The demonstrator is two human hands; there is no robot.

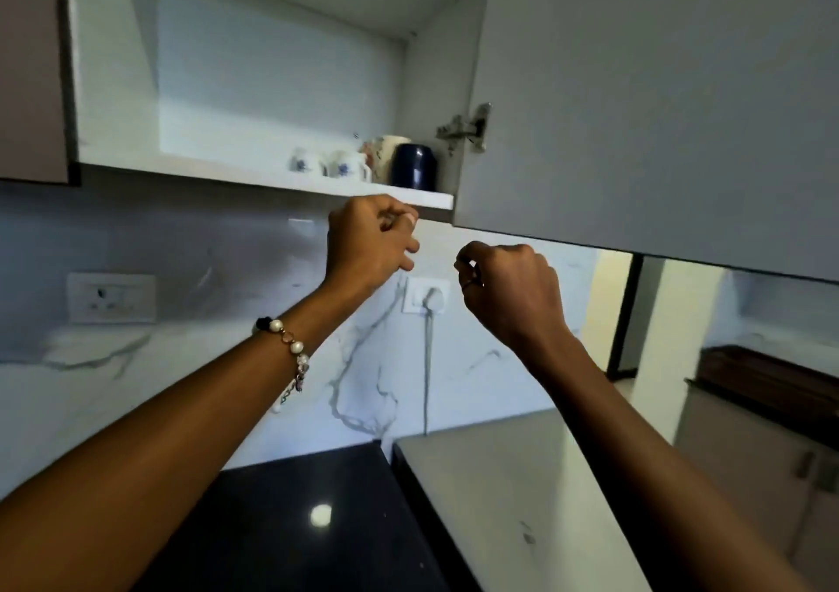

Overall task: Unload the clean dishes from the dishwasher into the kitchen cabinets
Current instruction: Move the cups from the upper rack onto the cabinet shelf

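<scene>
Both arms are raised toward an open wall cabinet (254, 69). The left hand (370, 239) is held just below the front edge of the cabinet shelf (272, 178), its fingers curled loosely inward, with nothing seen in its grasp. The right hand (510, 294) is held lower and to the right, near the bottom edge of the open door (658, 91), its fingers drawn into a loose fist; whether anything small is pinched in it cannot be told. The two hands are kept apart, neither touching the cabinet.

Above the left hand, cups are seen on the shelf: two white cups with blue flowers (327, 165), a pale mug (386, 155) behind them, and a dark blue mug (414, 166) at the right end, just beside the door hinge (467, 128). A beaded bracelet (290, 350) is worn on the left wrist.

Behind the hands, a marbled white wall is seen, with a socket (111, 297) far to the left of the left hand and a plug (429, 296) between the two hands. Below the arms, a black counter (295, 523) lies beside a white surface (499, 478).
</scene>
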